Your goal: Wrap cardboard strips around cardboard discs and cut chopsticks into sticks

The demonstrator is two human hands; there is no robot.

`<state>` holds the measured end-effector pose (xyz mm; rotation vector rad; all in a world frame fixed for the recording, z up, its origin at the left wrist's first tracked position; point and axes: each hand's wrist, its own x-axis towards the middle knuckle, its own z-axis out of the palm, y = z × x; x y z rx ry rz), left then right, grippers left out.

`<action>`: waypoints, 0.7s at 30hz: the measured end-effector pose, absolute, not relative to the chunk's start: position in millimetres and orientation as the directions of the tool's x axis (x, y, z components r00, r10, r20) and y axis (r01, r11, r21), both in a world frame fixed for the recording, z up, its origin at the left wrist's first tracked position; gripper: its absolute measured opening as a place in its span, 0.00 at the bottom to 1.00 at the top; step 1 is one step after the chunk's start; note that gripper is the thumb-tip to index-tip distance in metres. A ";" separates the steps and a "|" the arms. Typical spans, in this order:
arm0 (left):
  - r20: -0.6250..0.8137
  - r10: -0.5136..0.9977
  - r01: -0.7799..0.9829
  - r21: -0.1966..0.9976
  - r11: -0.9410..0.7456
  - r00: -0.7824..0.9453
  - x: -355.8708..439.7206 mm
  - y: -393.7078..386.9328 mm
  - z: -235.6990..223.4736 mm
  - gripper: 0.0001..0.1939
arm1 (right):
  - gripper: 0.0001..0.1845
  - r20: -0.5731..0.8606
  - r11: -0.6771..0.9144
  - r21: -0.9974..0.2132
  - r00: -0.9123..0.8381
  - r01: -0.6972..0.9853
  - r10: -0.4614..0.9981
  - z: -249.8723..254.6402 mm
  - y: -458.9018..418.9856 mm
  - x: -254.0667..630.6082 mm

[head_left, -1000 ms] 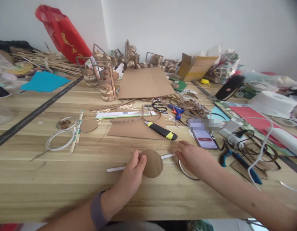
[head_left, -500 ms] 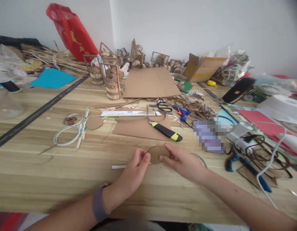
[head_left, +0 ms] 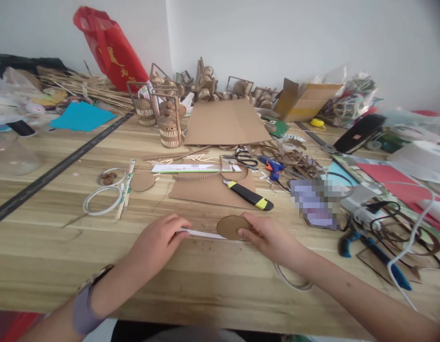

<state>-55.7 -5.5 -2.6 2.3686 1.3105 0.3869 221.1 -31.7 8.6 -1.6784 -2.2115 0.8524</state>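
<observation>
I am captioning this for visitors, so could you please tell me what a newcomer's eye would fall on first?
Probably the tilted red bag at the back left. Nearer, in the middle, the right hand holds a brown disc, and to its left the left hand pinches a white strip.

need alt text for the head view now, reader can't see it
A person's right hand holds a round brown disc by its edge while the left hand pinches a white strip that runs toward it, over a wooden table. Beyond the hands lie a black-and-yellow utility knife and a blue glue gun.
</observation>
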 end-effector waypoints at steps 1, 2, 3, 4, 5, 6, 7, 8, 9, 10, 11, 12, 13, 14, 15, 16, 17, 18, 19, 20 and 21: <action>0.043 0.870 0.729 0.526 -0.437 0.491 -55.2 -5.2 0.8 0.09 | 0.08 -0.156 0.177 -0.560 -0.313 0.809 0.937 9.5 -31.7 219.8; 0.046 0.886 0.720 0.564 -0.404 0.461 -54.1 -5.3 3.9 0.09 | 0.08 -0.157 0.182 -0.544 -0.313 0.819 0.937 10.3 -31.6 218.6; 0.059 0.899 0.711 0.591 -0.381 0.434 -52.5 -5.6 6.4 0.10 | 0.08 -0.158 0.189 -0.529 -0.315 0.827 0.936 10.8 -31.5 217.6; 0.079 0.908 0.699 0.613 -0.370 0.411 -50.5 -6.0 8.3 0.10 | 0.08 -0.161 0.196 -0.515 -0.318 0.835 0.934 11.1 -31.3 216.9; 0.106 0.913 0.682 0.631 -0.369 0.395 -48.0 -6.3 9.6 0.11 | 0.07 -0.164 0.203 -0.501 -0.323 0.841 0.932 11.1 -31.0 216.2; 0.137 0.913 0.662 0.648 -0.376 0.385 -45.0 -6.4 10.3 0.10 | 0.07 -0.168 0.211 -0.488 -0.328 0.847 0.930 10.9 -30.8 215.7; 0.167 0.909 0.636 0.666 -0.390 0.382 -41.5 -6.2 10.5 0.09 | 0.07 -0.170 0.219 -0.476 -0.333 0.852 0.927 10.6 -30.7 215.1; 0.195 0.901 0.605 0.684 -0.408 0.387 -37.5 -5.6 10.4 0.07 | 0.07 -0.171 0.226 -0.465 -0.338 0.856 0.925 10.2 -30.7 214.5; 0.220 0.891 0.570 0.702 -0.427 0.397 -33.2 -4.7 10.0 0.05 | 0.07 -0.170 0.233 -0.453 -0.341 0.860 0.925 9.8 -31.1 213.9; 0.237 0.881 0.536 0.720 -0.442 0.409 -28.5 -3.3 9.6 0.03 | 0.06 -0.168 0.240 -0.443 -0.343 0.864 0.924 9.4 -31.6 213.2; 0.250 0.873 0.503 0.736 -0.452 0.418 -23.5 -1.8 9.3 0.03 | 0.06 -0.164 0.247 -0.433 -0.346 0.867 0.924 8.9 -32.3 212.4; 0.262 0.867 0.477 0.750 -0.459 0.424 -18.4 -0.2 8.9 0.03 | 0.06 -0.161 0.254 -0.425 -0.349 0.869 0.923 8.4 -33.2 211.8; 0.270 0.860 0.456 0.757 -0.468 0.434 -13.2 1.4 8.7 0.03 | 0.06 -0.157 0.260 -0.415 -0.350 0.872 0.923 7.8 -34.0 211.2; 0.279 0.851 0.443 0.757 -0.480 0.446 -8.0 2.9 8.6 0.03 | 0.06 -0.152 0.266 -0.405 -0.351 0.875 0.924 7.0 -34.7 210.8; 0.286 0.837 0.439 0.747 -0.499 0.465 -3.0 4.1 8.5 0.03 | 0.06 -0.147 0.271 -0.394 -0.351 0.878 0.925 6.1 -35.3 210.7; 0.292 0.820 0.439 0.730 -0.523 0.492 1.8 5.0 8.3 0.03 | 0.06 -0.141 0.276 -0.383 -0.351 0.881 0.926 5.0 -35.7 210.8; 0.299 0.799 0.441 0.707 -0.553 0.522 6.2 5.7 8.1 0.04 | 0.06 -0.135 0.281 -0.374 -0.352 0.884 0.926 3.9 -35.8 211.1; 0.308 0.773 0.442 0.678 -0.587 0.554 10.1 6.2 7.6 0.04 | 0.06 -0.130 0.286 -0.368 -0.354 0.885 0.926 2.7 -35.9 211.5; 0.322 0.746 0.441 0.645 -0.624 0.583 13.5 6.6 6.9 0.05 | 0.06 -0.125 0.291 -0.364 -0.356 0.885 0.926 1.4 -35.8 212.1; 0.340 0.718 0.438 0.610 -0.660 0.608 16.4 6.8 5.8 0.05 | 0.06 -0.122 0.295 -0.362 -0.359 0.884 0.925 0.2 -35.6 212.7; 0.365 0.689 0.433 0.572 -0.697 0.627 18.8 6.9 4.5 0.06 | 0.06 -0.119 0.297 -0.360 -0.359 0.884 0.926 -1.0 -35.5 213.4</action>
